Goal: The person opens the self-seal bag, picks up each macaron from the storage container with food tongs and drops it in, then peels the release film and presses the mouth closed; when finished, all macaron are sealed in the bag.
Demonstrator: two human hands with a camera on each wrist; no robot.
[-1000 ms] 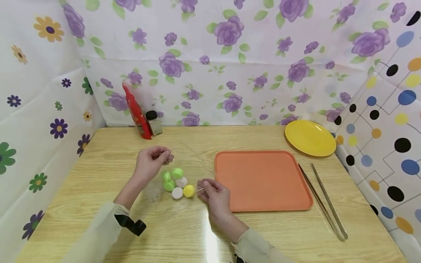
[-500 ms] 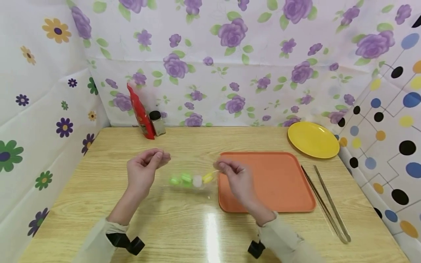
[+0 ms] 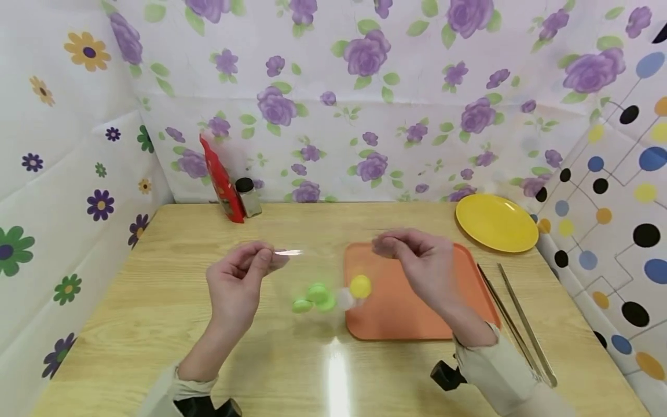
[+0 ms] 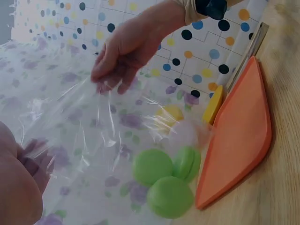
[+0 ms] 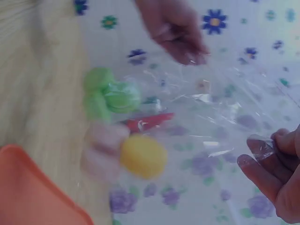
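Note:
A clear plastic bag (image 4: 93,122) hangs between my two hands, with macarons sunk to its bottom. My left hand (image 3: 237,284) pinches one upper edge of the film between thumb and fingers; my right hand (image 3: 427,263) pinches the opposite edge. Inside lie three green macarons (image 4: 152,167), a yellow macaron (image 3: 361,286) and whitish macarons (image 5: 103,150). The head view puts the green ones over bare wood, while the yellow one overlaps the orange tray (image 3: 406,313). In the left wrist view the bag is stretched in creases from hand to hand.
Right of the tray lie long metal tongs (image 3: 526,324). Behind them a yellow plate (image 3: 497,223) rests by the wall cloth. A red packet (image 3: 223,182) and a small black-lidded jar (image 3: 249,198) stand at the back left of the wooden table (image 3: 140,307).
My right hand has moved right and back, over the tray, and my left hand slightly right. The bag has risen from the table and swung right, its macarons now bunched at the bottom.

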